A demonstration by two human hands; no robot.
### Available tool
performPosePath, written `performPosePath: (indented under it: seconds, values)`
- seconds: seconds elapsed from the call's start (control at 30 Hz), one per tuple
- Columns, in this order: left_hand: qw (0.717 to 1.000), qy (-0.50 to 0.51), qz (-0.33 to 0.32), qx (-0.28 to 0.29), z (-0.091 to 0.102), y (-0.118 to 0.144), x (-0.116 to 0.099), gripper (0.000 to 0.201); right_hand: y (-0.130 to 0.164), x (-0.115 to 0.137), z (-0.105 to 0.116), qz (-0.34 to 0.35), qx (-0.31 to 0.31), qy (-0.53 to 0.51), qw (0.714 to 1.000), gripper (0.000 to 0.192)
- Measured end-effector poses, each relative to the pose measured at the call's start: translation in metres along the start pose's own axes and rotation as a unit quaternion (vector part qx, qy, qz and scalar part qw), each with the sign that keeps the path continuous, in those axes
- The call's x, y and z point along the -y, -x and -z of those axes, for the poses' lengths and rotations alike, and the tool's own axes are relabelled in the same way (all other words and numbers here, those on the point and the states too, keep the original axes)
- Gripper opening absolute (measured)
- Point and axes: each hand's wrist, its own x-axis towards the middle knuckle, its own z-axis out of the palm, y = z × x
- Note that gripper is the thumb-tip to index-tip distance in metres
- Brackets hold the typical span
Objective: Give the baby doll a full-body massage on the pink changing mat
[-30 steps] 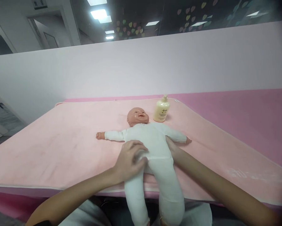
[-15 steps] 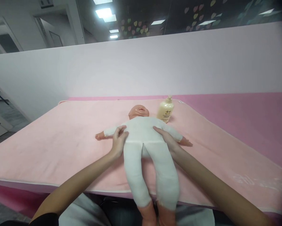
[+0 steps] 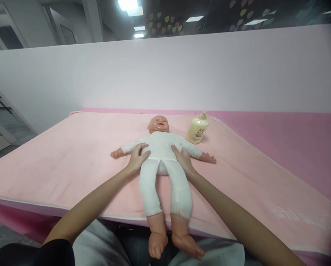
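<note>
Left hand (image 3: 136, 161) half curled, gripping the side of a baby doll (image 3: 162, 146) just below its outstretched arm; I see the thumb and a finger pressed on the white cloth of the torso, with the other fingertips out of sight. Right hand (image 3: 184, 162) likewise cupped against the opposite side, its thumb lying across the front of the body; I cannot tell how far its fingers reach underneath.

From my head view, the doll lies face up between the two hands, its torso caught between them. Its head points away from me, its arms spread out to both sides, and its legs stretch toward me, bare feet past the near edge of a pink towel (image 3: 79, 159) and above grey trousers (image 3: 99, 242).

Both bare forearms reach forward from the lower corners and slant inward to meet the doll, the wrists low, near the towel. A black sleeve (image 3: 56, 255) shows at the left elbow. Beyond the right hand, a pale yellow pump bottle (image 3: 197, 130) stands near the doll's shoulder, with a white wall (image 3: 165, 74) behind.
</note>
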Motion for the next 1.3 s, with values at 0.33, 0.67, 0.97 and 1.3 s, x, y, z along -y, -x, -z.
performPosePath:
  seconds: [0.33, 0.67, 0.97, 1.3]
  values:
    - [0.990, 0.108, 0.079, -0.034, -0.001, 0.000, -0.006, 0.025, 0.004, 0.004, 0.001, -0.013, 0.001, -0.019, 1.000, 0.036]
    - [0.968, 0.192, 0.139, -0.076, -0.002, -0.003, -0.008, 0.017, 0.000, 0.004, 0.002, -0.030, 0.026, -0.047, 0.998, 0.030]
    - [0.996, 0.053, 0.065, -0.016, 0.001, -0.032, -0.022, 0.016, -0.017, 0.006, 0.002, 0.177, -0.174, 0.123, 0.961, 0.023]
    - [0.992, 0.005, 0.013, -0.125, -0.067, -0.165, -0.005, 0.043, -0.165, 0.009, -0.060, -0.002, -0.056, 0.011, 0.998, 0.045]
